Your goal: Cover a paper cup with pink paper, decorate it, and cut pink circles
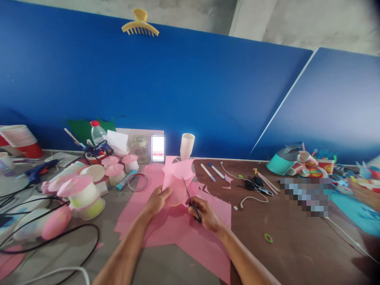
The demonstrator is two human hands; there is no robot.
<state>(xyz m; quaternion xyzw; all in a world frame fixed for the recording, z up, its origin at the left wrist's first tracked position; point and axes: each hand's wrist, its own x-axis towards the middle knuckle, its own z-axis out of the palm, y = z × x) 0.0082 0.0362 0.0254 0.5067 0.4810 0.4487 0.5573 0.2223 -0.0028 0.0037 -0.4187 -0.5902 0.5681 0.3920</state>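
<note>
Nearest me, large flat pink paper sheets lie spread on the brown wooden table. Above them my left hand pinches the lower left edge of a curved pink paper piece, fingers closed on it, and holds it raised over the sheets at the table's middle. My right hand is wrapped around the handles of the dark-handled scissors, fingers curled through them. The scissors' long axis runs from my right hand up and to the left, tips pointing away from me into the paper piece; I cannot tell how far the blades are parted.

To the left sit pink-topped paper cup mushrooms and black cables. Farther back, two white marker pens lie on the wood, and a white paper cup stack stands by the blue wall panel. A yellow plastic hair claw is clipped on the panel's top edge. I can read no writing anywhere.
</note>
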